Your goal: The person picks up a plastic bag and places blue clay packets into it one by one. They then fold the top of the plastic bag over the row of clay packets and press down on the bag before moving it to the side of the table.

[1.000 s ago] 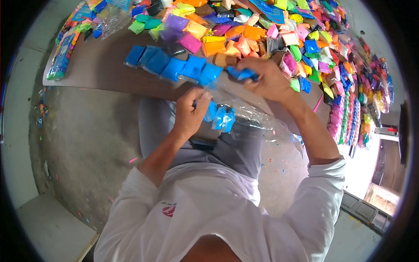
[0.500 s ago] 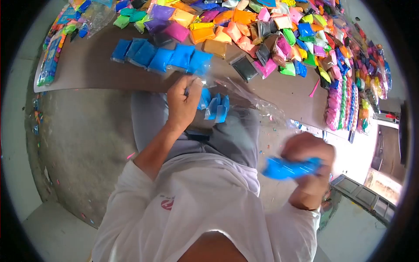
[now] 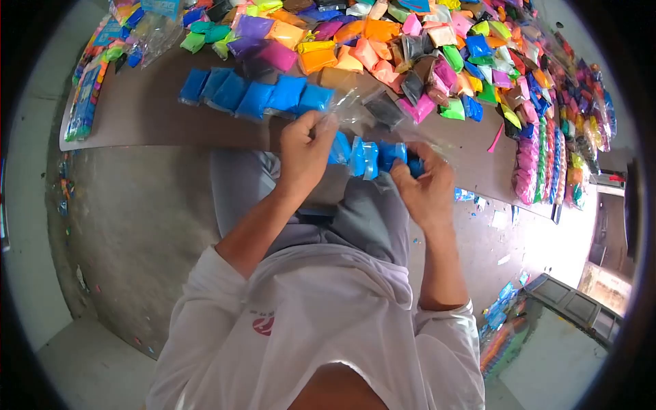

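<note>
- Brown tabletop (image 3: pixel 157 130) up front, colourful packets (image 3: pixel 383 31) heaped along its far side.
- From my remote seat, I see the left hand (image 3: pixel 304 154) pinched on clear plastic (image 3: pixel 350 106).
- My right hand (image 3: pixel 429 188) is clamped on one end of some blue packets (image 3: pixel 364 158), between both hands (just above the lap (image 3: pixel 369 215)).
- Another blue row (image 3: pixel 254 100) lies beyond.

A brown table (image 3: pixel 137 123) stands over a grey floor (image 3: pixel 143 225) (smudged, with small coloured scraps (image 3: pixel 65 186) along its left side). At the left edge of view rises a pale, plain wall (image 3: pixel 26 253). Strong white light (image 3: pixel 564 229) washes over the floor at the right, near a grey panelled frame (image 3: pixel 579 304).
</note>
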{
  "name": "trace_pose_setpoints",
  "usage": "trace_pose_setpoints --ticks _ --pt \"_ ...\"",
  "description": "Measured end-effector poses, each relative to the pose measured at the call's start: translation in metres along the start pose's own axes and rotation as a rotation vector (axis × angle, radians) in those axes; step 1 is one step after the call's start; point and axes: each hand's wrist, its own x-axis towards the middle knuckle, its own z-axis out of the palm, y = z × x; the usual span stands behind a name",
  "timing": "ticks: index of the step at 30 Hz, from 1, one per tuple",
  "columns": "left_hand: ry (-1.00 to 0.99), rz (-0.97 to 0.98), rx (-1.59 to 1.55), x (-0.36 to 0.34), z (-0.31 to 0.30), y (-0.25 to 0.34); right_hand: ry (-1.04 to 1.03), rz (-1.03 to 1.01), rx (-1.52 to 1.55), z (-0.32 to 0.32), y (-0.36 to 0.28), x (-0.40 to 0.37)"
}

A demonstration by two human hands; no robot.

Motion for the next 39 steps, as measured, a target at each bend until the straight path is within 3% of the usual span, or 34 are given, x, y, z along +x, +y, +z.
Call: trace_pose_setpoints --ticks 2,6,9,12,14,17,20,27,30,32,35,39 --pt "-0.024 0.006 0.036 0.005 0.007 0.009 -0.123 0.089 -0.031 -0.01 0.007 0.014" --pt "-0.051 0.027 0.068 0.021 0.016 0.003 -0.181 0.119 0.035 -0.013 0.041 0.041" --pt "-0.001 0.032 0.073 0.027 0.023 0.005 -0.234 0.066 0.16 -0.016 0.042 0.051" --pt "0.001 0.039 0.055 0.029 0.031 0.006 -0.34 0.024 -0.003 -0.032 0.021 0.056" --pt "-0.007 0.017 0.086 0.03 0.031 0.008 -0.46 -0.208 -0.085 -0.041 0.022 0.058" --pt "-0.002 0.009 0.158 0.031 0.029 0.007 -0.538 -0.258 0.009 -0.042 0.038 0.061" --pt "-0.007 0.053 0.201 0.03 0.028 0.007 -0.621 -0.093 0.051 -0.043 0.036 0.065" --pt "-0.063 0.18 0.315 0.029 0.01 0.016 -0.612 -0.084 -0.013 -0.041 0.033 0.071" --pt "-0.095 0.117 0.321 0.025 0.002 0.019 -0.726 -0.125 0.112 -0.046 0.041 0.069" --pt "-0.137 0.1 0.333 0.021 -0.005 0.017 -0.833 -0.004 0.233 -0.054 0.041 0.071" --pt "-0.183 0.11 0.323 0.015 -0.012 0.013 -0.841 0.081 0.399 -0.048 0.061 0.073" --pt "-0.186 0.12 0.285 0.005 -0.025 0.012 -0.769 0.003 0.275 -0.04 0.057 0.076"
